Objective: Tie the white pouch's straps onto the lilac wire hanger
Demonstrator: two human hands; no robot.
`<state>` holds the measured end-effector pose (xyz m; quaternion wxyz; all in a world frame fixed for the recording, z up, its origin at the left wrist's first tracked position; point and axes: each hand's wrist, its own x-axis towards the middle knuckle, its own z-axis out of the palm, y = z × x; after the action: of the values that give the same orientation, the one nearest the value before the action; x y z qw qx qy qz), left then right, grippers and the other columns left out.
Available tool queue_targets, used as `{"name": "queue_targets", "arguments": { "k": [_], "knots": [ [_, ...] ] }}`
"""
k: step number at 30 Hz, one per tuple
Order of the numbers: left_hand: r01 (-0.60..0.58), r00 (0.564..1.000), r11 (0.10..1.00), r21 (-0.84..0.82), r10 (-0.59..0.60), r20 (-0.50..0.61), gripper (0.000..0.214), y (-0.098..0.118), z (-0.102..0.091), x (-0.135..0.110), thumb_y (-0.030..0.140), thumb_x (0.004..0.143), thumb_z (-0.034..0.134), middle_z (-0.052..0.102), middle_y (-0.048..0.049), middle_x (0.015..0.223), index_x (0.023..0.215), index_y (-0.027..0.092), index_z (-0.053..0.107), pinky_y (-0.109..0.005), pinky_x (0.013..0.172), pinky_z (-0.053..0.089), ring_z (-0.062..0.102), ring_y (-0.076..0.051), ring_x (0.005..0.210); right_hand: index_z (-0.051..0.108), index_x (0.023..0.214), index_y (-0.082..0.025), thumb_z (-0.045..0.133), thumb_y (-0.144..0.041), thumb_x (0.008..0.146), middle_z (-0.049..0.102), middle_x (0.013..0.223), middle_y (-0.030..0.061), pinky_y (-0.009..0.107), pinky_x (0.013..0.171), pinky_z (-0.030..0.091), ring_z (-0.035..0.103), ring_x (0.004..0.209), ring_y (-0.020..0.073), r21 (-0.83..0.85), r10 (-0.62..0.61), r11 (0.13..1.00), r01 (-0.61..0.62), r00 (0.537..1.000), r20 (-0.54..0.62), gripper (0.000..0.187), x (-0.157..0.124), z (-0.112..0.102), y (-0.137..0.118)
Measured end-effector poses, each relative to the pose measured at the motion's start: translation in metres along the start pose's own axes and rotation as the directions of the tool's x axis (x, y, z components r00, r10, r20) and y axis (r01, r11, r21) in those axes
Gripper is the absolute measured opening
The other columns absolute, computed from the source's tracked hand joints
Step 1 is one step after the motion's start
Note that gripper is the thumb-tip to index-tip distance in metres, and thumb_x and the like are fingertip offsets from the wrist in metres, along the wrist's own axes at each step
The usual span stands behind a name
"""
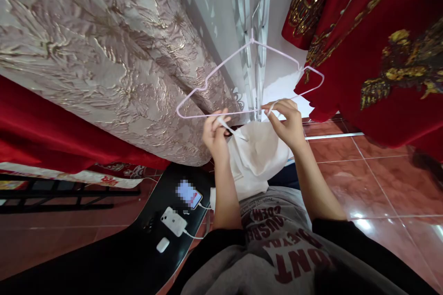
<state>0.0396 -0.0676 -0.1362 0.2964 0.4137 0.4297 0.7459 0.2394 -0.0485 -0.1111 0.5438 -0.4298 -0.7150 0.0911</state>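
Observation:
A pale pink clothes hanger hangs in front of me by its metal hook, its lower bar level with my hands. My left hand is closed on a thin white strap, just under the left part of that bar. Further right, my right hand pinches another white strap at the bar, its fingertips touching or very near it. Both straps seem to belong to the cream garment, which drapes over my lap below the hanger. Some fingertips of the left hand are partly hidden behind the strap.
A black bench at lower left carries two phones with cables, a lit one and a white one, plus a white earbud case. Embossed pinkish fabric hangs left, a red embroidered garment right. White rack posts stand ahead.

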Motion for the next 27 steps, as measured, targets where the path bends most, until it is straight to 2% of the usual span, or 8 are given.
{"name": "queue_targets", "arguments": {
  "k": [3,6,11,13,15,20,23,27],
  "knots": [
    [-0.269,0.907,0.943,0.197,0.317,-0.279,0.015,0.003,-0.032,0.021,0.017,0.083,0.068,0.079,-0.0081,0.107,0.099,0.017,0.067,-0.030,0.086,0.062,0.079,-0.023,0.107,0.080,0.094,-0.028,0.063,-0.035,0.101,0.081,0.095,0.0013,0.045,0.095,0.050,0.071,0.094,0.0228,0.016,-0.011,1.000,0.012,0.996,-0.085,0.019,-0.007,-0.005,0.005],
    [-0.435,0.818,0.869,0.234,0.490,-0.302,0.027,0.023,-0.056,0.047,0.022,0.082,0.080,0.075,-0.0069,0.107,0.104,0.017,0.065,-0.039,0.098,0.062,0.079,-0.024,0.104,0.078,0.094,-0.028,0.065,-0.035,0.100,0.081,0.096,0.0010,0.044,0.095,0.049,0.071,0.094,0.0226,0.013,-0.018,1.000,0.019,0.996,-0.091,0.017,-0.011,-0.011,0.004],
    [-0.420,0.891,0.896,0.142,0.377,0.254,0.054,0.070,-0.045,0.085,0.022,0.081,0.087,0.062,-0.0084,0.144,0.130,0.024,0.064,-0.036,0.100,0.059,0.077,-0.025,0.116,0.078,0.093,-0.028,0.067,-0.038,0.099,0.080,0.094,-0.0001,0.043,0.095,0.048,0.070,0.093,0.0220,0.008,-0.007,1.000,0.007,0.997,-0.080,0.015,-0.010,-0.007,0.000],
    [-0.369,0.852,0.902,0.224,0.232,0.469,0.050,0.083,-0.030,0.096,0.016,0.081,0.084,0.073,-0.0072,0.125,0.128,0.023,0.068,-0.035,0.097,0.058,0.077,-0.023,0.107,0.078,0.094,-0.028,0.067,-0.039,0.099,0.080,0.096,0.0002,0.044,0.095,0.048,0.070,0.093,0.0220,0.012,0.005,1.000,-0.005,0.998,-0.066,0.016,-0.011,-0.004,-0.002],
    [-0.304,0.851,0.902,0.306,0.112,0.514,0.033,0.088,-0.019,0.103,0.012,0.083,0.076,0.076,-0.0023,0.089,0.115,0.021,0.074,-0.035,0.090,0.058,0.076,-0.020,0.088,0.077,0.094,-0.027,0.066,-0.038,0.099,0.080,0.097,0.0009,0.043,0.095,0.048,0.070,0.094,0.0220,0.015,0.010,1.000,-0.009,0.998,-0.060,0.016,-0.014,-0.004,-0.003],
    [-0.062,0.972,0.931,0.360,-0.025,0.232,0.014,0.065,-0.022,0.093,0.024,0.089,0.063,0.065,0.0004,0.061,0.078,0.020,0.070,-0.028,0.068,0.054,0.065,-0.015,0.059,0.078,0.100,-0.028,0.064,-0.033,0.100,0.081,0.101,0.0014,0.043,0.094,0.049,0.070,0.097,0.0220,-0.019,-0.032,0.999,0.031,0.997,-0.067,0.014,-0.018,-0.008,-0.005],
    [0.120,0.992,0.991,0.052,-0.118,-0.053,0.022,0.038,-0.023,0.061,0.042,0.084,0.072,0.070,-0.0017,0.071,0.089,0.021,0.065,-0.029,0.072,0.056,0.071,-0.017,0.068,0.079,0.103,-0.029,0.063,-0.032,0.101,0.081,0.104,0.0014,0.044,0.094,0.050,0.070,0.099,0.0227,-0.023,-0.047,0.999,0.046,0.997,-0.064,0.017,-0.019,-0.005,-0.010],
    [0.149,0.985,0.964,-0.222,-0.164,-0.050,0.046,0.017,-0.004,0.022,0.068,0.086,0.069,0.074,-0.0050,0.085,0.088,0.023,0.057,-0.034,0.094,0.056,0.077,-0.021,0.096,0.079,0.110,-0.033,0.065,-0.033,0.099,0.081,0.107,0.0012,0.050,0.100,0.051,0.072,0.103,0.0246,0.000,-0.037,0.999,0.037,0.998,-0.052,0.018,-0.022,-0.005,-0.010]
  ]
}}
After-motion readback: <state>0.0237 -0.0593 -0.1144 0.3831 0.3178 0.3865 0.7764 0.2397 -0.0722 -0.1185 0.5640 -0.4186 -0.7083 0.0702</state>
